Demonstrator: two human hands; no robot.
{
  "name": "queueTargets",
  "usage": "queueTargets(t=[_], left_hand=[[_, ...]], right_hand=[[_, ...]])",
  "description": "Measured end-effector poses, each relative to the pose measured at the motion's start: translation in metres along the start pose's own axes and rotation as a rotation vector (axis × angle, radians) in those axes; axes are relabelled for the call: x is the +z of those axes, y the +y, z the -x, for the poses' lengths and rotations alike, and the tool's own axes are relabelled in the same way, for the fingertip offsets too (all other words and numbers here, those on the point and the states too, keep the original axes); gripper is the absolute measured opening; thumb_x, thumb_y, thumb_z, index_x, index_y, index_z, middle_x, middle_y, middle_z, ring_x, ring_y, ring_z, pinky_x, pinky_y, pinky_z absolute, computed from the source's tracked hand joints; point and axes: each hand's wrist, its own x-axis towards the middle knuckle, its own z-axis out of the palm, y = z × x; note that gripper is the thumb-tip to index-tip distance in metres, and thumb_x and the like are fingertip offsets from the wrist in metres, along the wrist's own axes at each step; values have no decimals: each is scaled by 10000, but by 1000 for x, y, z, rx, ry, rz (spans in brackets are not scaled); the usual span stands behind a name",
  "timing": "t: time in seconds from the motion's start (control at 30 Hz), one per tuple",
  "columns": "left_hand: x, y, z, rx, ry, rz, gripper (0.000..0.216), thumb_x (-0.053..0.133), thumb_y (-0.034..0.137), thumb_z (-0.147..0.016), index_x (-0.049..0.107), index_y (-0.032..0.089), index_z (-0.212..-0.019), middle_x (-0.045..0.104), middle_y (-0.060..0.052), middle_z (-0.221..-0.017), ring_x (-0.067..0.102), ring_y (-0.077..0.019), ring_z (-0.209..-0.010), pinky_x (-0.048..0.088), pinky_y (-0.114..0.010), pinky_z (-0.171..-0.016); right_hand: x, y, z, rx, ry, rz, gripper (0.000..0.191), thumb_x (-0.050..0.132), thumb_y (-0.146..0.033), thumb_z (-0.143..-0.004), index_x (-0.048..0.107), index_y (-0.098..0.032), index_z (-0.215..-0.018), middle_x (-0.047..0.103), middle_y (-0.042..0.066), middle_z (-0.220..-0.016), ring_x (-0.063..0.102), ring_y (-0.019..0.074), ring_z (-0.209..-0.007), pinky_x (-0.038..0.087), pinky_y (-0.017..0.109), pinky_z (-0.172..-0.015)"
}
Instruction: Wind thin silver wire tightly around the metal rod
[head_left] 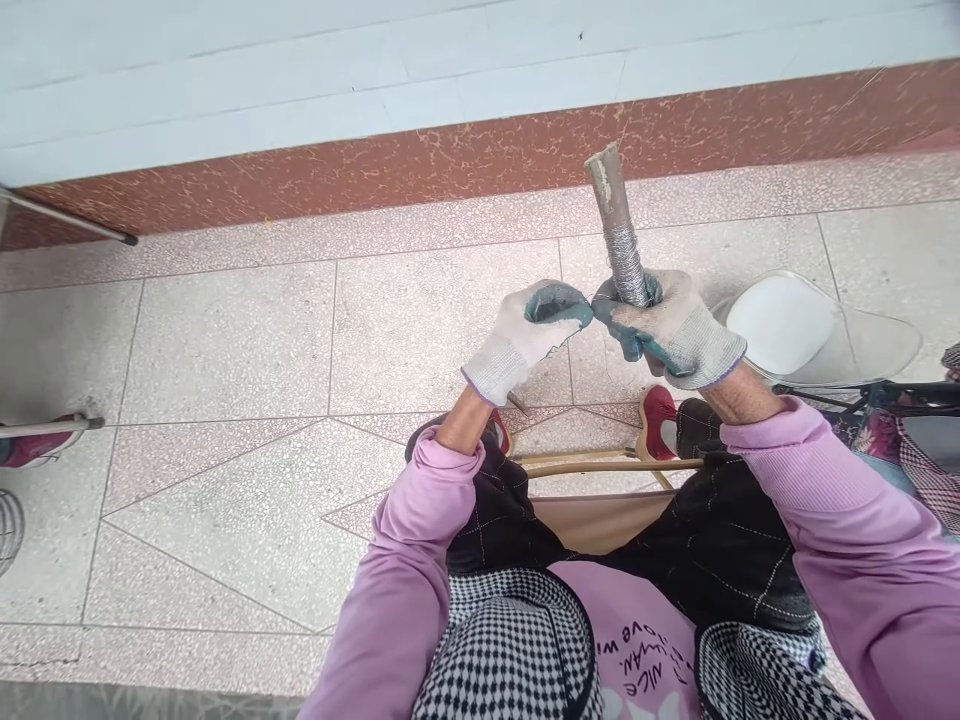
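My right hand, in a white glove with a teal coated palm, is wrapped round a brownish stick. Silvery thin wire is wound in many turns about the stick's middle, just above my fist. The stick stands tilted, its bare top end pointing away from me. My left hand, gloved the same way, is closed in a pinch, and its fingertips meet my right thumb. Whatever lies between those left fingers is too fine to make out. A faint thread or wire hangs below the left glove.
A pale round-topped stool stands right of my right hand. Beyond the tiled floor runs a wall with a red-brown base. Metal legs and another person's shoe show at the left; patterned clothing is at the right.
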Motion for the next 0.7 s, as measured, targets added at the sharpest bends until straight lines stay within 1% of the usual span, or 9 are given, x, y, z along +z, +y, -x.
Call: queueTargets(t=[0.07, 0.17, 0.3, 0.4, 0.5, 0.6, 0.7], left_hand=[[4, -2, 0, -18, 18, 19, 166, 859, 171, -750, 759, 147, -880, 760, -29, -863, 700, -129, -782, 579, -260, -743], [9, -1, 2, -82, 46, 65, 157, 841, 179, -787, 776, 139, -924, 747, -26, -843, 646, -93, -675, 513, -215, -608], [10, 6, 5, -131, 56, 141, 145, 809, 164, -806, 771, 135, -944, 732, -17, -809, 626, -79, -595, 489, -207, -541], [6, 11, 7, -150, -5, 168, 174, 791, 177, -837, 779, 131, -1004, 727, -13, -796, 648, -88, -596, 520, -214, -555], [2, 12, 6, -162, -44, 165, 182, 771, 212, -888, 777, 122, -1045, 730, -27, -808, 675, -102, -622, 552, -227, -584], [3, 11, 4, -167, -30, 154, 148, 768, 200, -889, 743, 126, -1015, 723, -37, -820, 690, -114, -642, 577, -242, -610], [5, 11, 2, -167, 8, 174, 140, 761, 176, -882, 688, 146, -998, 715, -36, -849, 720, -129, -695, 617, -263, -673]], right_hand=[[-1, 4, -1, -13, -4, 10, 125, 806, -322, -755, 702, -252, -753, 529, -2, -607, 445, 130, -468, 361, 296, -402], [-3, 4, -1, -15, 16, 37, 144, 816, -339, -778, 701, -253, -767, 521, -5, -601, 452, 132, -464, 346, 291, -401], [-2, -4, 1, 23, 23, 31, 163, 813, -319, -794, 675, -235, -773, 499, -16, -580, 425, 118, -443, 344, 278, -392], [-2, -8, 3, 38, 11, 35, 138, 798, -293, -801, 678, -228, -788, 497, -17, -575, 435, 121, -442, 332, 273, -390], [-4, -6, 4, 17, 1, 71, 109, 786, -281, -816, 694, -223, -805, 500, -17, -584, 455, 121, -463, 343, 265, -408], [-6, 0, 3, -12, 1, 109, 106, 789, -265, -827, 697, -218, -803, 511, -16, -608, 455, 109, -483, 361, 257, -435], [-6, 2, 2, -21, 1, 111, 97, 784, -244, -833, 698, -215, -802, 510, -20, -618, 444, 99, -484, 368, 253, -445]])
